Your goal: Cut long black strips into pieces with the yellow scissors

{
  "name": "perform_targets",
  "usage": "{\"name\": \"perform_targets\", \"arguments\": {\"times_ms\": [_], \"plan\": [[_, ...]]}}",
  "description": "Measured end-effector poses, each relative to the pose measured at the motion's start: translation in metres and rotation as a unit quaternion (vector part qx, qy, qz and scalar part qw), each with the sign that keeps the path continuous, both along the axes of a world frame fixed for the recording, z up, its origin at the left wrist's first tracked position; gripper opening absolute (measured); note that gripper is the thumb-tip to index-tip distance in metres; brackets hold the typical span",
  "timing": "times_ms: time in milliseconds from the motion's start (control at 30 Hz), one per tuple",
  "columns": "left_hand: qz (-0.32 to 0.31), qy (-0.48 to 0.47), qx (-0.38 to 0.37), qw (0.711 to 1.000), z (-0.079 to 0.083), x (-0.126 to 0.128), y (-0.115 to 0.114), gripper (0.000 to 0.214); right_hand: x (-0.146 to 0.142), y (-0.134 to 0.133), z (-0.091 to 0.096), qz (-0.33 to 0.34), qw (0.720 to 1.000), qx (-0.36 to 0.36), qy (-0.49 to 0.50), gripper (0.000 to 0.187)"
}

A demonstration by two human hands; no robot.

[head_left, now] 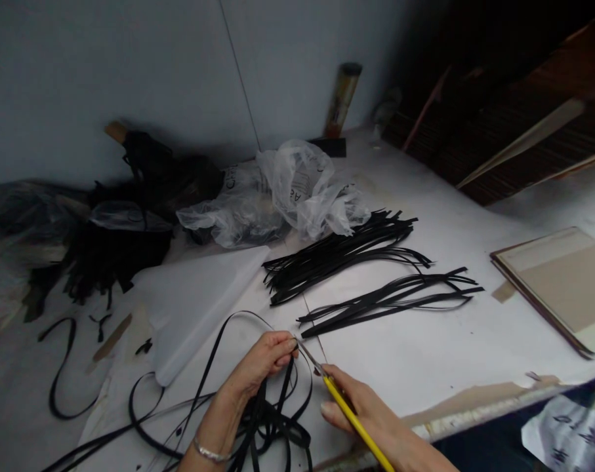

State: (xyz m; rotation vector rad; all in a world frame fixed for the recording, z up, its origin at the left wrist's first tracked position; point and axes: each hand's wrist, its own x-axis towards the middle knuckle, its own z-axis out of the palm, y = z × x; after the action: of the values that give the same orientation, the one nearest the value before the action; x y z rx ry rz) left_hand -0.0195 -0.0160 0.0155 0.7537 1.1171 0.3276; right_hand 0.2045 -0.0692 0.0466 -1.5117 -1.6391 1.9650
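- The desk, pale and broad, carries everything, likely kept open in front so the strips can be laid out flat
- The tangle of black strip loops over the near left part of the desk, probably kept close as the supply for the left hand
- The thick bundle and, just nearer, the thin bundle lie roughly parallel, long axes rising from lower left to upper right, perhaps so their ends stay together
- The right hand is wrapped round a yellow-handled tool, whose long axis slants and whose metal tip points up-left at the left fingertips
- The left hand pinches black strip between thumb and fingers, above the desk beside that tip, seemingly to steady it
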Motion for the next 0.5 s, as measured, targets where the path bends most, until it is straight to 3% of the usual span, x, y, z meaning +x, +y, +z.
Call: {"name": "perform_targets", "arguments": {"times_ms": [100, 200, 300, 367, 433, 500], "plan": [[0.013, 0.042, -0.005, 0.999, 0.009, -0.001, -0.005, 0.046, 0.038, -0.015, 0.001, -0.032, 0.996, 0.032, -0.076, 0.065], [0.043, 0.094, -0.019, 0.994, 0.016, -0.003, -0.01, 0.053, 0.108, -0.031, -0.005, -0.026, 0.964, 0.142, -0.223, 0.054], [0.045, 0.113, -0.03, 0.992, 0.02, -0.004, -0.016, 0.059, 0.181, -0.038, -0.013, 0.049, 0.895, 0.264, -0.356, 0.05], [0.034, 0.116, -0.026, 0.992, 0.021, -0.006, -0.021, 0.061, 0.214, -0.033, -0.014, 0.114, 0.848, 0.329, -0.4, 0.054], [0.024, 0.117, -0.016, 0.993, 0.021, -0.009, -0.027, 0.062, 0.226, -0.019, -0.011, 0.154, 0.801, 0.385, -0.432, 0.048], [0.02, 0.13, -0.011, 0.991, 0.022, -0.012, -0.033, 0.064, 0.22, 0.003, -0.005, 0.158, 0.766, 0.428, -0.453, 0.037]]}}
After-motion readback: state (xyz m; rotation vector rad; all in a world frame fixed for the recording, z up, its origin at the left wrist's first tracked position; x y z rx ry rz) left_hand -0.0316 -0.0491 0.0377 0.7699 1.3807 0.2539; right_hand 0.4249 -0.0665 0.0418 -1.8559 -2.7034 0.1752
